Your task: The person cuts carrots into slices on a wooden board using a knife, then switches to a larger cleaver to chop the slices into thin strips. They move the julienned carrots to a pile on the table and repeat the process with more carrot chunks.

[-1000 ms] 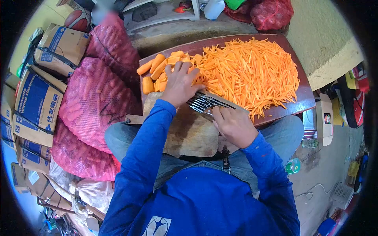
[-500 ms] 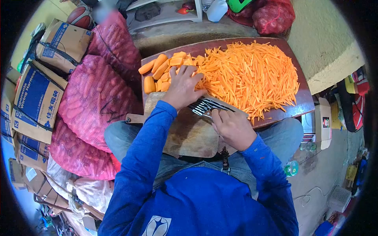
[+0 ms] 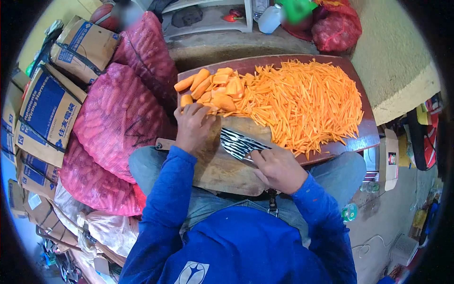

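My right hand (image 3: 279, 166) is closed around the handle of a kitchen knife (image 3: 242, 144). Its wide blade, streaked dark and silver, lies over the wooden cutting board (image 3: 229, 175) on my lap. At the board's upper left, my left hand (image 3: 195, 127) has its fingers bent onto a peeled carrot piece (image 3: 186, 99), which they partly cover. Behind that hand are more peeled carrots and cut slabs (image 3: 222, 87). To their right spreads a large heap of carrot strips (image 3: 307, 104) on the brown tabletop (image 3: 364, 135).
Pink mesh sacks (image 3: 120, 118) full of produce lean at the left, beside strapped cardboard boxes (image 3: 47, 111). A red net bag (image 3: 336, 31) and a whitish jug (image 3: 269, 20) stand on the ledge behind. An open carton (image 3: 388, 158) is on the floor at right.
My left hand has moved from the slabs left and toward me, to the carrot piece. The knife has come away from the strips and turned its blade flatter over the board.
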The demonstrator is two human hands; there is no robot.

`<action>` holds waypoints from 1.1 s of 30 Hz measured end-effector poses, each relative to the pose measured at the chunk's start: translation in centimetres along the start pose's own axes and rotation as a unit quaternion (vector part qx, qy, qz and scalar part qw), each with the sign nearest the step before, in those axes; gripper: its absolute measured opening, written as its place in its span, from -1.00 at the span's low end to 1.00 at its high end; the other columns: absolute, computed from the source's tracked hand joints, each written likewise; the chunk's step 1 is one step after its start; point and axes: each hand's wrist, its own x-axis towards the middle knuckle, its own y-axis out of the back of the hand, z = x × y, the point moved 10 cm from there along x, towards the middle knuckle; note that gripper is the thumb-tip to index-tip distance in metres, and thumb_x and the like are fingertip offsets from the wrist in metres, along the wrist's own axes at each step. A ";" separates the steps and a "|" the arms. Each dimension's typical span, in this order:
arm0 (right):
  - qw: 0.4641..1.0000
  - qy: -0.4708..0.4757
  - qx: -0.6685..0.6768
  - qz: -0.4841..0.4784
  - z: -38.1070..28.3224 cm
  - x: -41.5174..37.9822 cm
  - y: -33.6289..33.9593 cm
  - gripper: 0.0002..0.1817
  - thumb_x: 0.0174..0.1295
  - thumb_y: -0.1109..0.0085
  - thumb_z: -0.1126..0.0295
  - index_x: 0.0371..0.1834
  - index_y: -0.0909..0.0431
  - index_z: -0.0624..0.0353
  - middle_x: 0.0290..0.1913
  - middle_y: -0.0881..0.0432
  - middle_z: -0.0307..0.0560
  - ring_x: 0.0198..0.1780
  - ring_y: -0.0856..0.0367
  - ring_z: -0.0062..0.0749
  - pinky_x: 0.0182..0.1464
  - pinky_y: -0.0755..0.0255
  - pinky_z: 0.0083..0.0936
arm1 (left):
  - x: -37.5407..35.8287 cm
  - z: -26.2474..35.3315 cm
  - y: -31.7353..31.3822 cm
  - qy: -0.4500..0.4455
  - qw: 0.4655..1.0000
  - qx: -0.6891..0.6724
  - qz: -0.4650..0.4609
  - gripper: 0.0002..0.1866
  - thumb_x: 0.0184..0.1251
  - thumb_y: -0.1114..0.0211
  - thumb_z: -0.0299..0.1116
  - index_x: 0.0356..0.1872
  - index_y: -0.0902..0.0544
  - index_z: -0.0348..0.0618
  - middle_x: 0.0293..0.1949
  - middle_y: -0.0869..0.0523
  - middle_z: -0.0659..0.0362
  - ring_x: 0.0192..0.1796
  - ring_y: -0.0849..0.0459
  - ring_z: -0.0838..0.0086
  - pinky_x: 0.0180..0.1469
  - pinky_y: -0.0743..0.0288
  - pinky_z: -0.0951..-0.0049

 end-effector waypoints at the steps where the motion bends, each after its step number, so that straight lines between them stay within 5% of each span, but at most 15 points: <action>1: 0.999 -0.013 0.019 -0.026 0.3 0.0 -1.2 -0.65 0.35 -0.41 0.26 0.04 -0.57 0.23 -0.27 -0.69 0.01 -0.18 -0.76 0.02 -0.17 -0.63 -0.08 | -0.6 -0.7 0.3 0.009 1.000 -0.001 0.001 -0.63 0.21 -0.65 -0.23 0.03 -0.83 -0.07 0.01 -0.80 0.16 0.15 -0.71 0.19 0.29 -0.33 0.02; 8: 0.990 -0.064 0.122 -0.026 1.7 1.1 -1.4 -0.67 0.36 -0.46 0.23 -0.03 -0.58 0.21 -0.20 -0.68 0.08 -0.11 -0.73 0.17 -0.10 -0.60 0.01 | -0.3 -1.7 2.4 0.042 0.998 0.004 0.047 -0.66 0.23 -0.61 -0.27 0.00 -0.82 -0.13 -0.03 -0.78 0.14 0.15 -0.70 0.20 0.28 -0.32 -0.01; 13: 0.992 -0.084 0.080 0.057 2.7 1.3 -0.3 -0.48 0.26 -0.54 0.40 0.29 -0.65 0.25 0.26 -0.62 0.27 0.07 -0.67 0.19 0.10 -0.54 -0.03 | -0.2 -3.7 3.8 0.042 0.997 0.017 0.066 -0.65 0.19 -0.63 -0.30 0.00 -0.82 -0.08 -0.03 -0.81 0.16 0.07 -0.72 0.17 0.22 -0.38 0.06; 16: 0.994 -0.070 0.006 0.089 0.9 1.8 1.2 -0.55 0.24 -0.53 0.44 0.21 -0.70 0.21 0.25 -0.63 0.22 0.08 -0.66 0.16 0.13 -0.49 -0.05 | -0.7 -5.8 4.3 0.067 0.996 0.037 0.055 -0.75 0.23 -0.61 -0.27 -0.14 -0.79 -0.10 -0.10 -0.77 0.14 0.02 -0.71 0.20 0.14 -0.41 0.04; 22: 0.994 -0.092 0.015 0.055 -3.2 -1.7 1.0 -0.63 0.23 -0.51 0.49 0.12 -0.75 0.13 0.25 -0.63 0.18 0.08 -0.65 0.14 0.17 -0.45 -0.03 | -2.0 -8.3 3.0 0.142 0.983 0.072 -0.087 -0.76 0.23 -0.58 -0.21 -0.18 -0.83 -0.09 -0.07 -0.80 0.12 0.05 -0.76 0.18 0.06 -0.48 -0.01; 28: 0.992 -0.115 0.002 0.042 -5.2 -4.6 -0.4 -0.51 0.25 -0.50 0.49 0.28 -0.67 0.24 0.35 -0.57 0.25 0.21 -0.58 0.22 0.27 -0.44 -0.01 | -3.2 -10.0 0.7 0.186 0.963 0.060 -0.185 -0.74 0.31 -0.54 -0.12 -0.17 -0.86 -0.05 -0.10 -0.88 0.08 0.04 -0.85 0.11 0.17 -0.51 -0.07; 30: 0.993 -0.107 -0.001 0.046 -5.2 -4.4 -0.5 -0.50 0.26 -0.48 0.48 0.30 -0.67 0.24 0.34 -0.58 0.23 0.23 -0.58 0.22 0.30 -0.42 -0.01 | -4.1 -9.9 -0.8 0.194 0.936 0.040 -0.290 -0.68 0.35 -0.52 -0.03 -0.13 -0.86 -0.06 -0.03 -0.86 -0.01 0.10 -0.83 0.04 0.13 -0.52 -0.08; 33: 0.993 -0.099 0.016 0.056 -4.1 -3.3 -0.3 -0.48 0.27 -0.48 0.49 0.33 -0.66 0.22 0.35 -0.58 0.21 0.24 -0.58 0.21 0.33 -0.42 -0.01 | -4.8 -10.4 -1.9 0.206 0.933 0.003 -0.295 -0.69 0.39 -0.49 -0.07 -0.12 -0.87 -0.09 -0.04 -0.90 -0.05 0.09 -0.87 0.03 0.18 -0.52 -0.12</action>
